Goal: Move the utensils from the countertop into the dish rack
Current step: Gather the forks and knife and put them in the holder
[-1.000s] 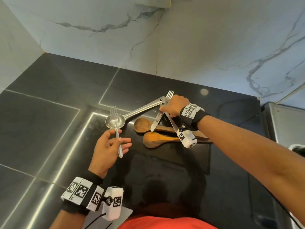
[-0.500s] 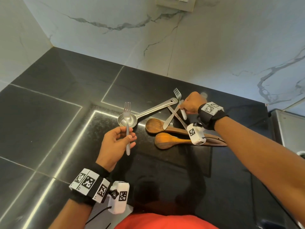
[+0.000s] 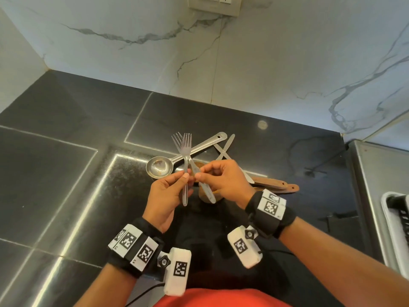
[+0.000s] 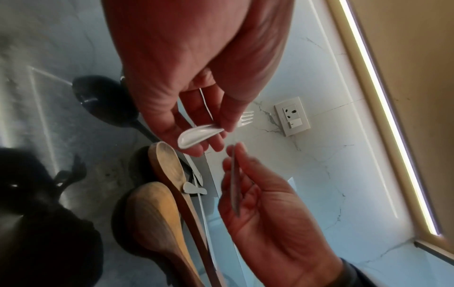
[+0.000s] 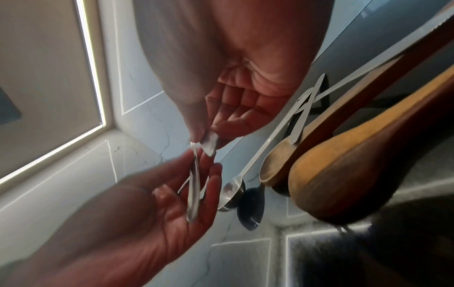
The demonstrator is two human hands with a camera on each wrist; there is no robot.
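Left hand [image 3: 164,196] pinches one slim steel fork [image 3: 185,173] upright while right hand [image 3: 223,182] pinches a second steel fork [image 3: 204,189] alongside, probably to bundle both over the black stone bench [image 3: 66,173].

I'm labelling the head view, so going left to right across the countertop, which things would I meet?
Metal ladle bowl → left hand holding a fork → right hand holding a second fork → wooden spoon handles → dish rack at the far right edge.

Bare black countertop [image 3: 55,173] lies open left; ladle [image 3: 159,168] and wooden spoons [image 3: 272,185] (crossed pile) block centre.
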